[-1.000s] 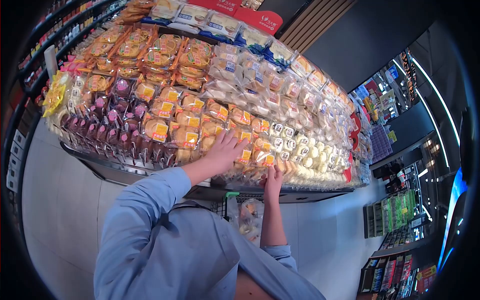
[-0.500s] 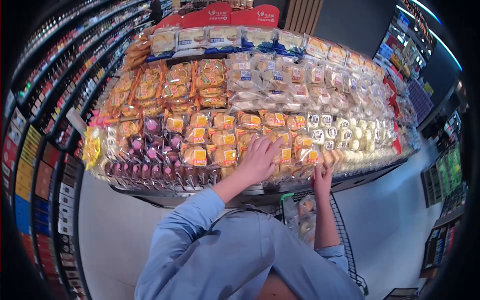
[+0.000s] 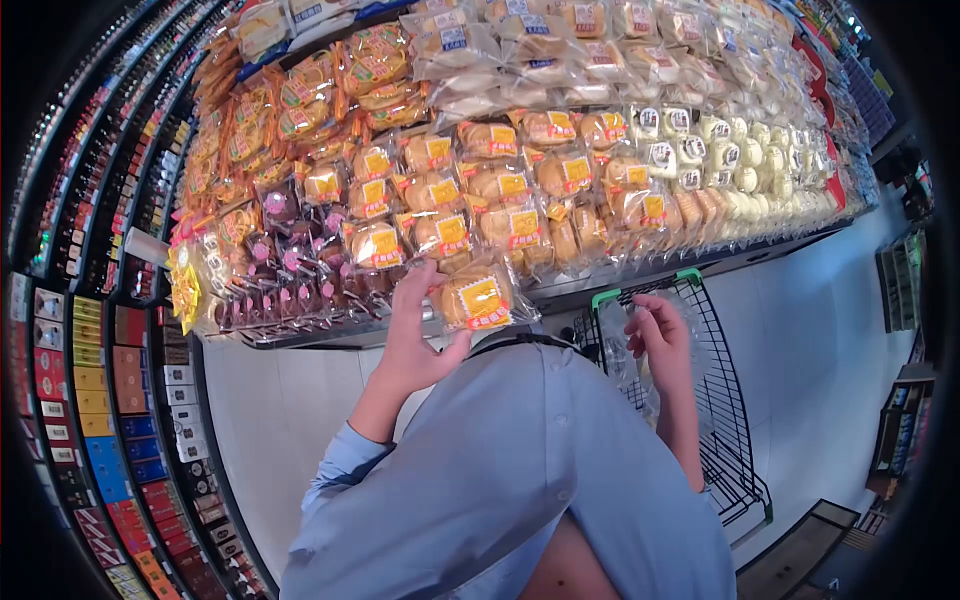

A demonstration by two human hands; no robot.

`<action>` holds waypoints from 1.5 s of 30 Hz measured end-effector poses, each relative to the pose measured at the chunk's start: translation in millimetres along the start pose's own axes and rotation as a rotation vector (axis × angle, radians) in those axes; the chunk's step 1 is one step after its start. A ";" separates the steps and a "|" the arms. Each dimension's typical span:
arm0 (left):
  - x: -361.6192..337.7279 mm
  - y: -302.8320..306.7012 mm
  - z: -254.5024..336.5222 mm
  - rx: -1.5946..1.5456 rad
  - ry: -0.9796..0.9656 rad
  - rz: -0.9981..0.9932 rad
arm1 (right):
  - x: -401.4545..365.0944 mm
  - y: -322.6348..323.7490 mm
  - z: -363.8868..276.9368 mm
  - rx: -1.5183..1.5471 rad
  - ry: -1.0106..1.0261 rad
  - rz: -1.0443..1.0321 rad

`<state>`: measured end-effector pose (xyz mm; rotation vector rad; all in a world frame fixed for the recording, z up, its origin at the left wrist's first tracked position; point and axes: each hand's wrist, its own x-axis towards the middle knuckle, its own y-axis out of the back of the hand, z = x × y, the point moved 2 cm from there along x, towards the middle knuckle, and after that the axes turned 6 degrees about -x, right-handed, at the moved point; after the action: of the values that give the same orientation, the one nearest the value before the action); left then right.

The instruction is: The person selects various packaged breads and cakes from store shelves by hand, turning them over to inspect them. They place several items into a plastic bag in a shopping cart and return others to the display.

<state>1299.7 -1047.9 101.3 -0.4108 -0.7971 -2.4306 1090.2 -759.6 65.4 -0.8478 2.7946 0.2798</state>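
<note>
Left hand grips one packet of bread at frame centre; right hand sits at a bag in the cart.

The left hand (image 3: 412,345) is closed on a bread packet (image 3: 478,298) with a yellow label, fingers behind, thumb under, held just below the shelf edge (image 3: 590,287) of the bread display. The right hand (image 3: 662,340), right of centre, has loosely curled fingers against a clear plastic bag (image 3: 617,350) inside the wire cart (image 3: 735,440); whether it grips cannot be determined.

Plain lt-blue long-slv shirt (image 3: 520,450); L hand (image 3: 415,345), R hand (image 3: 662,340) & forearms bare
</note>
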 end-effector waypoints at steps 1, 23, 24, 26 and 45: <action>-6.5 3.3 -3.8 0.011 0.038 0.018 | -4.7 -1.8 2.8 -0.001 -0.023 -0.009; -15.3 -60.6 31.0 -0.649 0.343 0.044 | -24.6 -88.9 -29.7 0.529 -0.211 -0.447; -23.3 -63.9 20.0 -0.760 0.534 -0.063 | -27.4 -89.6 -26.6 0.533 -0.228 -0.443; -37.8 -69.6 12.1 -0.831 0.686 -0.215 | -30.2 -89.6 -20.8 0.486 -0.269 -0.430; -44.6 -76.7 18.9 -0.957 0.874 -0.192 | -34.1 -85.8 7.0 0.399 -0.191 -0.449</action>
<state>1293.2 -966.4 62.0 0.4262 0.7427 -2.6281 1167.4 -810.1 56.9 -1.2245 2.2858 -0.2469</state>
